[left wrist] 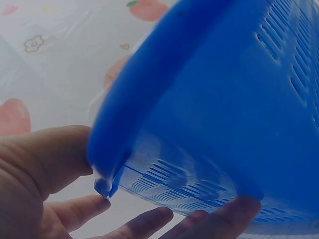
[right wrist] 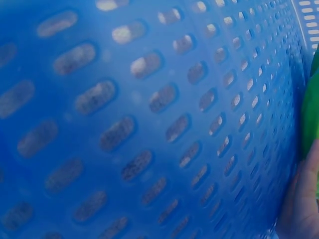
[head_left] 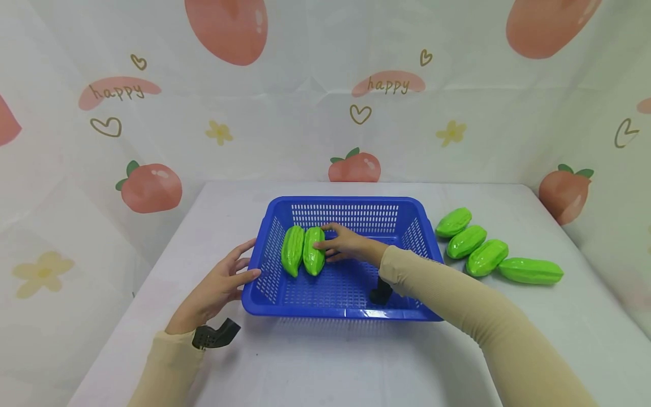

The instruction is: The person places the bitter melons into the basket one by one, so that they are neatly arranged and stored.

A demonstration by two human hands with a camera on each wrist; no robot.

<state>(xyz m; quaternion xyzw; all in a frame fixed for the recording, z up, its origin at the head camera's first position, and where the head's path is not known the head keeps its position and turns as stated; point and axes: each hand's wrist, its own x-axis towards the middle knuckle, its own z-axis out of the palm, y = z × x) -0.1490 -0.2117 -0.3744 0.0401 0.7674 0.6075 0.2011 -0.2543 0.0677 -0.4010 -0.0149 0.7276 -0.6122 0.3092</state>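
Two bright green, ridged bitter melons lie side by side in the left half of the blue plastic basket (head_left: 325, 312). My right hand (head_left: 346, 244) reaches into the basket and grips the right-hand bitter melon (head_left: 313, 261), thumb on its upper side and index finger at its far end. Just left of it is the other bitter melon (head_left: 292, 251). At the basket's left side my left hand (head_left: 218, 285) holds the rim, with the thumb against the edge and the fingers (left wrist: 142, 224) spread under it along the outer wall. In the right wrist view, perforated basket wall fills most of the picture.
On the white table (head_left: 315, 367), right of the basket, several more bitter melons (head_left: 487, 258) lie in a slanting row; the nearest one (head_left: 531, 271) lies crosswise. A white curtain (head_left: 285, 141) printed with fruit hangs behind the table. My right forearm crosses the basket's front right corner.
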